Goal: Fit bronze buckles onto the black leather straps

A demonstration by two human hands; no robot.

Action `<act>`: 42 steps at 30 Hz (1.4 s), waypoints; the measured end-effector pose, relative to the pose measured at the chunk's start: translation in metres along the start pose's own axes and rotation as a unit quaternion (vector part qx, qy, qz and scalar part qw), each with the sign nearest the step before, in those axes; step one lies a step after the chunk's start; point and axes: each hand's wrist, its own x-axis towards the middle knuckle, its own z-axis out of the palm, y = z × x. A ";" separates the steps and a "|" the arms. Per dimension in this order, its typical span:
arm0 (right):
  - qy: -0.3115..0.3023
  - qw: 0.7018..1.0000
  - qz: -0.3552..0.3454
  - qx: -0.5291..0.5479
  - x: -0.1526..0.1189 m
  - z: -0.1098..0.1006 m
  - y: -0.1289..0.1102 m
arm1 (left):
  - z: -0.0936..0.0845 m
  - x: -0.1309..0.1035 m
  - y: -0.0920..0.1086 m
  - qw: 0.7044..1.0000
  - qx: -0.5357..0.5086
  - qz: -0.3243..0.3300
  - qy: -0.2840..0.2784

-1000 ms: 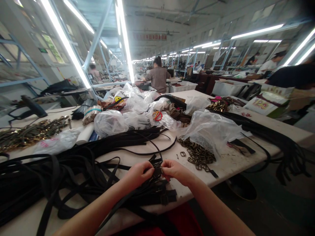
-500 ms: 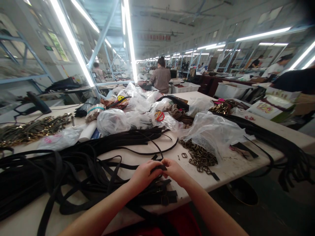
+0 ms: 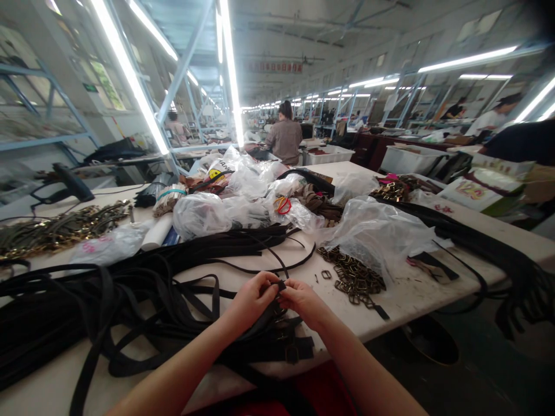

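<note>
Both hands meet over the near part of the table, pinching the end of a black strap (image 3: 281,285). My left hand (image 3: 255,297) has its thumb and fingers closed on the strap from the left. From the right, the fingertips of my right hand (image 3: 301,299) grip the same end. Whether a buckle is between the fingers is hidden. Below the hands lie more strap ends with metal buckles (image 3: 292,353). A heap of black straps (image 3: 143,312) spreads to the left. On the right rests a pile of brass-coloured rectangular buckles (image 3: 353,274), with a single loose buckle (image 3: 325,274) beside it.
Clear plastic bags (image 3: 373,231) crowd the table's middle. More metal fittings (image 3: 65,222) lie at the far left. Black straps (image 3: 515,277) hang over the right edge of the table (image 3: 416,303). A co-worker (image 3: 285,136) sits farther back, near a white bin (image 3: 328,155).
My hands have shifted slightly up and left, and the left fingers have moved along the strap end. Less of the strap end shows between the hands now. The view has moved slightly.
</note>
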 end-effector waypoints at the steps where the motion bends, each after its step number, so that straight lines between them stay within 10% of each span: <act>1: 0.007 1.000 0.001 0.000 0.001 0.001 0.002 | 0.002 0.001 -0.003 1.000 0.022 -0.003 0.018; 15: 0.080 0.991 -0.059 -0.090 0.017 0.008 0.026 | 0.010 0.006 -0.013 0.967 0.238 -0.020 0.090; 31: 0.133 0.974 -0.150 -0.104 0.008 0.002 0.024 | 0.010 0.003 -0.018 0.984 0.158 0.079 0.003; 38: 0.155 0.972 -0.103 -0.140 0.006 -0.028 0.023 | -0.016 -0.004 -0.040 0.973 0.213 0.043 -0.076; 42: 0.216 0.915 -0.134 -0.314 0.005 -0.064 0.031 | -0.052 -0.025 -0.086 0.939 0.326 0.009 -0.110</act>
